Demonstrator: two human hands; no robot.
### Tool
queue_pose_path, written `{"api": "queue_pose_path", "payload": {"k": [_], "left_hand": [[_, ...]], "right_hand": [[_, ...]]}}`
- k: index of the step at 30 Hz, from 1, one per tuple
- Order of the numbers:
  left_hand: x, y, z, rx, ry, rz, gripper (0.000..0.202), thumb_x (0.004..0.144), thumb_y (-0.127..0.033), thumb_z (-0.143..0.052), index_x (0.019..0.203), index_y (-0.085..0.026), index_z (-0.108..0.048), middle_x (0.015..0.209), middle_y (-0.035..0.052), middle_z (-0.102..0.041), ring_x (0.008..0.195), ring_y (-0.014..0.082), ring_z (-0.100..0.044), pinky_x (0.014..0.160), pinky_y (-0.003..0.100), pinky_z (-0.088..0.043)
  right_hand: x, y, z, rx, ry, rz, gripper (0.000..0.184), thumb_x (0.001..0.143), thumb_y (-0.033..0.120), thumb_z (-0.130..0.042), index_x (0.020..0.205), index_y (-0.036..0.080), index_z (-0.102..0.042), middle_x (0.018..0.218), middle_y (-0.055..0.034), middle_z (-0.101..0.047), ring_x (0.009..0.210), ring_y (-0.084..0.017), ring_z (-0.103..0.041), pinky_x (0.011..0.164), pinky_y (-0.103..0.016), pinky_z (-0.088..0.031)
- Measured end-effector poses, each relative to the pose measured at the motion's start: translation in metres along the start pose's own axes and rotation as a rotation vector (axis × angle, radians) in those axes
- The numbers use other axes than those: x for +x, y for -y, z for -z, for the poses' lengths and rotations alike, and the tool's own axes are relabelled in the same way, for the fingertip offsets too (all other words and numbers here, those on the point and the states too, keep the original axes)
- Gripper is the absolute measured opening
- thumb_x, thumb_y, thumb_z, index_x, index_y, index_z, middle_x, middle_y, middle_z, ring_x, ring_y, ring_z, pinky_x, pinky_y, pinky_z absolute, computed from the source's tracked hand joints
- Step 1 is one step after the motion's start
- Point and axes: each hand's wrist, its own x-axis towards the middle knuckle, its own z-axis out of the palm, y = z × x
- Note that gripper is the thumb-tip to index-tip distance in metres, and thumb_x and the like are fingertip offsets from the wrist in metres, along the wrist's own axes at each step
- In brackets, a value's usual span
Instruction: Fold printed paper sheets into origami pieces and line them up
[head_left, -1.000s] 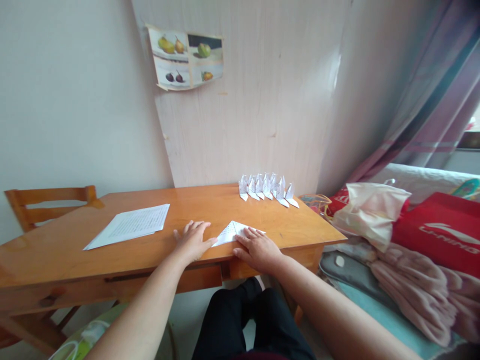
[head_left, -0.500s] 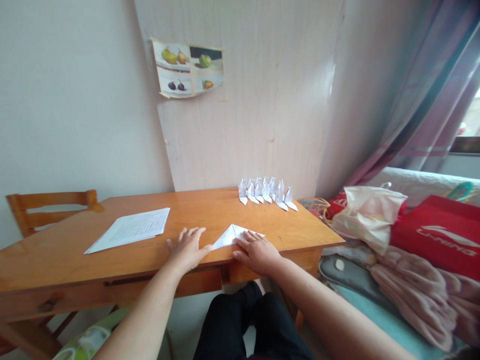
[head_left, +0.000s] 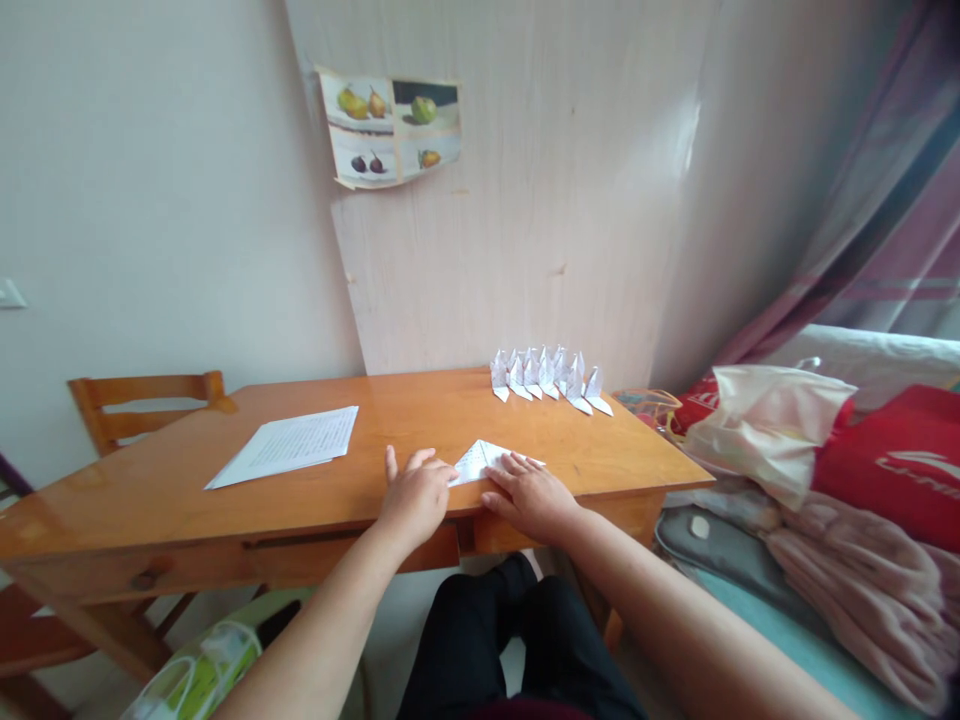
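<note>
A white printed sheet folded into a triangle (head_left: 480,458) lies near the front edge of the wooden table (head_left: 187,500). My left hand (head_left: 414,497) rests at its left corner, fingers curled down on the paper's edge and thumb raised. My right hand (head_left: 529,492) lies flat on the triangle's right side, fingers stretched out and pressing it to the table. A row of several small folded paper figures (head_left: 547,377) stands at the table's back right.
A stack of printed sheets (head_left: 289,445) lies at the table's left middle. A wooden chair (head_left: 142,400) stands behind the left end. Bags (head_left: 757,425) and a pink blanket (head_left: 847,590) sit on the bed to the right. A fruit picture (head_left: 394,125) hangs on the wall.
My left hand has slid right onto the triangle's left corner and its fingers have curled from flat. The view has shifted slightly left. My right hand stays on the paper.
</note>
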Motion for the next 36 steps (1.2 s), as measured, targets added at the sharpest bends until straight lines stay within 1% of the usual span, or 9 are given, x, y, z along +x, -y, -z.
{"api": "queue_pose_path", "payload": {"k": [3,5,8,12,20,25,29,36], "left_hand": [[0.001,-0.005,-0.002,0.005,0.000,0.004,0.035,0.092,-0.020,-0.043,0.107,-0.034,-0.072,0.116,0.0020,-0.073,0.135,0.0321,-0.042,0.110,0.066,0.023],[0.004,-0.007,-0.004,0.008,0.017,0.016,0.034,0.093,-0.023,-0.044,0.108,-0.034,-0.072,0.119,0.0022,-0.072,0.137,0.0329,-0.039,0.110,0.067,0.023],[0.011,-0.009,-0.006,0.024,0.044,0.040,0.033,0.095,-0.029,-0.042,0.111,-0.034,-0.071,0.125,0.0026,-0.069,0.139,0.0340,-0.036,0.110,0.069,0.018],[0.026,-0.013,-0.010,0.059,0.066,0.031,0.036,0.096,-0.032,-0.039,0.117,-0.034,-0.068,0.130,0.0016,-0.066,0.140,0.0347,-0.033,0.109,0.074,0.011],[0.060,-0.019,-0.020,0.103,0.161,0.050,0.040,0.092,-0.029,-0.039,0.122,-0.036,-0.065,0.133,0.0017,-0.064,0.141,0.0364,-0.030,0.107,0.077,0.007],[0.074,-0.020,-0.026,0.109,0.167,0.053,0.039,0.092,-0.029,-0.038,0.117,-0.033,-0.068,0.130,0.0039,-0.065,0.139,0.0371,-0.033,0.106,0.078,0.005],[0.081,-0.018,-0.030,0.110,0.159,0.057,0.036,0.092,-0.028,-0.039,0.113,-0.032,-0.068,0.130,0.0035,-0.065,0.139,0.0376,-0.033,0.107,0.078,0.004],[0.079,-0.015,-0.030,0.120,0.115,0.038,0.034,0.093,-0.030,-0.038,0.110,-0.031,-0.067,0.129,0.0030,-0.066,0.141,0.0356,-0.032,0.109,0.076,0.002]], "right_hand": [[0.000,0.000,0.000,-0.004,-0.003,0.009,0.054,0.098,0.055,-0.040,0.141,0.024,-0.053,0.145,-0.0143,-0.049,0.141,-0.030,-0.035,0.114,-0.047,-0.026],[0.000,0.000,0.000,-0.005,-0.003,0.012,0.054,0.098,0.055,-0.040,0.141,0.023,-0.053,0.144,-0.0144,-0.050,0.141,-0.030,-0.036,0.114,-0.047,-0.026],[0.000,0.001,0.000,-0.010,-0.002,0.010,0.055,0.098,0.055,-0.039,0.140,0.022,-0.054,0.144,-0.0150,-0.050,0.140,-0.031,-0.038,0.114,-0.047,-0.027],[0.001,0.001,0.000,-0.009,0.002,0.004,0.055,0.098,0.057,-0.039,0.138,0.023,-0.055,0.142,-0.0150,-0.052,0.138,-0.031,-0.039,0.112,-0.047,-0.028],[0.000,0.001,-0.001,0.006,-0.009,-0.004,0.058,0.098,0.059,-0.037,0.137,0.023,-0.057,0.143,-0.0149,-0.052,0.139,-0.032,-0.039,0.114,-0.047,-0.026],[0.001,0.000,-0.003,0.005,-0.013,-0.003,0.056,0.097,0.059,-0.038,0.136,0.023,-0.057,0.142,-0.0141,-0.053,0.140,-0.032,-0.037,0.115,-0.047,-0.025],[0.001,-0.001,-0.004,0.016,-0.010,-0.007,0.057,0.097,0.059,-0.038,0.136,0.022,-0.057,0.145,-0.0155,-0.050,0.141,-0.032,-0.036,0.115,-0.048,-0.026],[0.003,-0.002,-0.007,0.010,-0.018,-0.011,0.057,0.096,0.059,-0.040,0.136,0.022,-0.057,0.147,-0.0158,-0.049,0.142,-0.032,-0.035,0.115,-0.049,-0.026]]}}
